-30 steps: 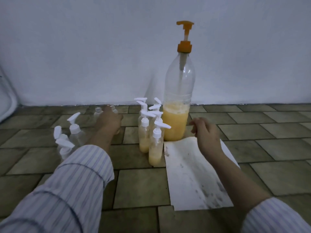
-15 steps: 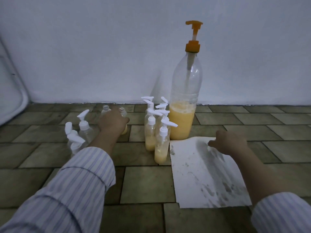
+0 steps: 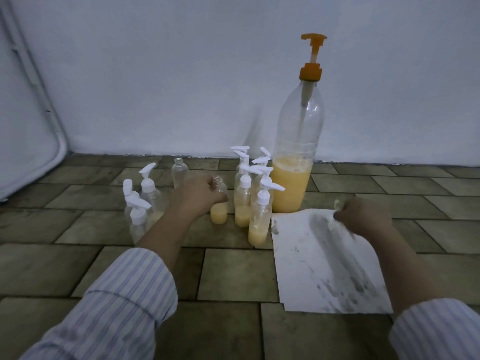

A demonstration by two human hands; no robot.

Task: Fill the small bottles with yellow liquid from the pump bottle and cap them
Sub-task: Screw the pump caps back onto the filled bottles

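Note:
A tall clear pump bottle (image 3: 296,162) with an orange pump stands by the wall, about a third full of yellow liquid. My left hand (image 3: 197,196) grips an uncapped small bottle (image 3: 219,211) with yellow liquid in its bottom. To its right stand several capped small bottles (image 3: 259,216) holding yellow liquid. An empty uncapped bottle (image 3: 179,172) stands behind my left hand. Further left are capped small bottles (image 3: 141,203) that look mostly empty. My right hand (image 3: 363,216) is curled at the top edge of a smudged white paper (image 3: 319,261); something small shows at its fingertips.
The floor is brown tile (image 3: 228,271), meeting a white wall (image 3: 181,74) just behind the bottles. A white folded frame (image 3: 31,141) leans at the far left.
My left hand has pulled the part-filled uncapped bottle to the right, toward the capped group. My right hand has dropped from the pump bottle to the paper's top edge.

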